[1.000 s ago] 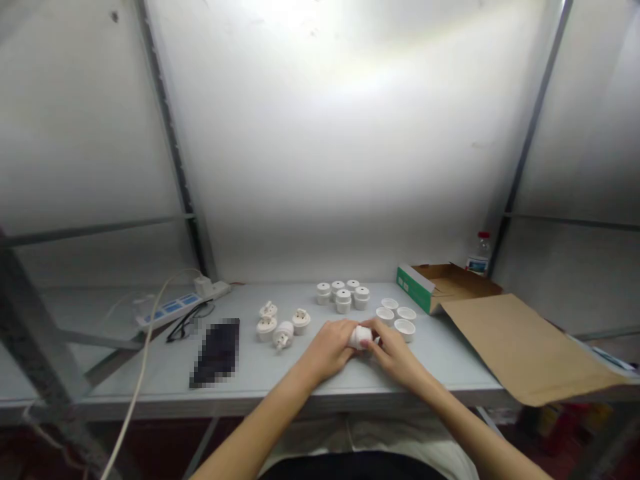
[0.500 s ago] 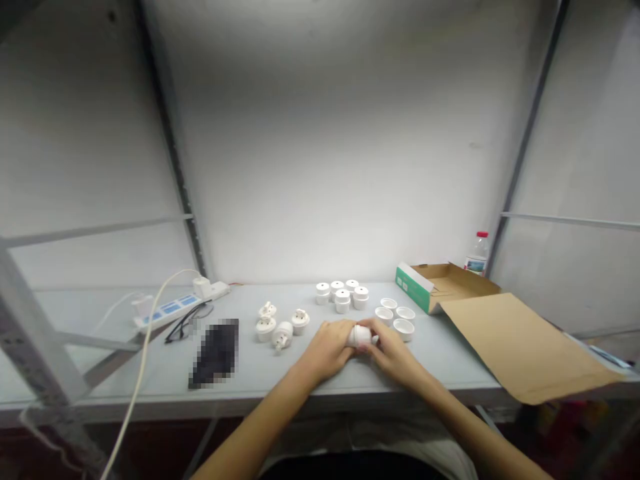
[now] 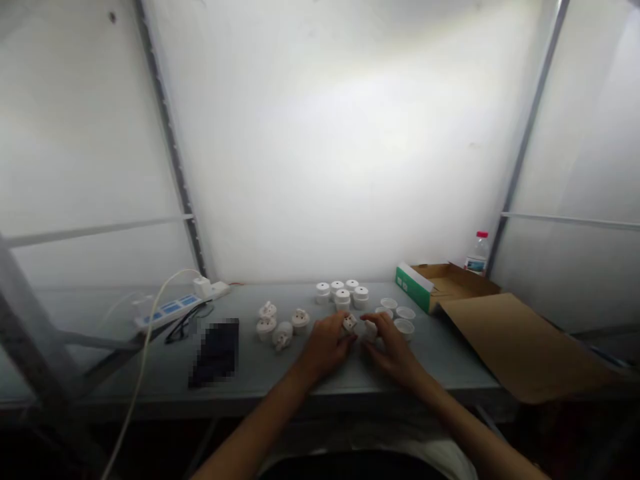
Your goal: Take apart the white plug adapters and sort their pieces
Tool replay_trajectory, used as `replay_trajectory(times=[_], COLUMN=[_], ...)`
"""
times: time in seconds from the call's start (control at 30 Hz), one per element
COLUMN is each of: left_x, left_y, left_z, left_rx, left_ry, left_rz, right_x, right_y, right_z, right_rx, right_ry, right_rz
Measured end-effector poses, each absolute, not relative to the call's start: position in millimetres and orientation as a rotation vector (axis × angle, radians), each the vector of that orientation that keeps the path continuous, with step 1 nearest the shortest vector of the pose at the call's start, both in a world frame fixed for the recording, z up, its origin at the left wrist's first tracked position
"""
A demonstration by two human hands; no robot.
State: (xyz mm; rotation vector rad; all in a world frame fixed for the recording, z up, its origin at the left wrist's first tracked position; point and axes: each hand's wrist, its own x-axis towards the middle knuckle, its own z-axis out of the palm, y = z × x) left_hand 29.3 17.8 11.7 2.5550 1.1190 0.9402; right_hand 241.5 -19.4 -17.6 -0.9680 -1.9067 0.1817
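My left hand [image 3: 326, 345] is closed around a small white part [image 3: 349, 323] whose face shows dark holes. Just to its right, my right hand [image 3: 391, 347] has its fingers curled on another white piece [image 3: 371, 329]. White round pieces with prongs [image 3: 301, 321] stand or lie in a group left of my hands. Several white capped cylinders [image 3: 361, 297] stand behind them. Open white cups [image 3: 404, 327] sit beside my right hand, one partly hidden by it.
An open cardboard box [image 3: 450, 283] with a long flap [image 3: 525, 347] lies on the right, a bottle [image 3: 477, 253] behind it. At left are a power strip [image 3: 173, 308], black glasses [image 3: 187, 323], a blurred dark item [image 3: 217, 352] and a white cable [image 3: 146, 340].
The white piece between my hands has come apart into two, one in each hand. My hands have moved slightly apart. The lighting on the wall and table has changed.
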Motion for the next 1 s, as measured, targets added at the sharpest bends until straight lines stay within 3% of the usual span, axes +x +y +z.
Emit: replay_trajectory(times=[1.0], left_x=[31.4], left_y=[19.7], left_z=[12.4], left_rx=[2.592], left_ry=[1.415], left_rz=[0.964], right_x=[237.0], right_y=[-23.1], right_z=[-18.0], right_rx=[-1.070], right_ry=[-2.068], right_rz=[0.006])
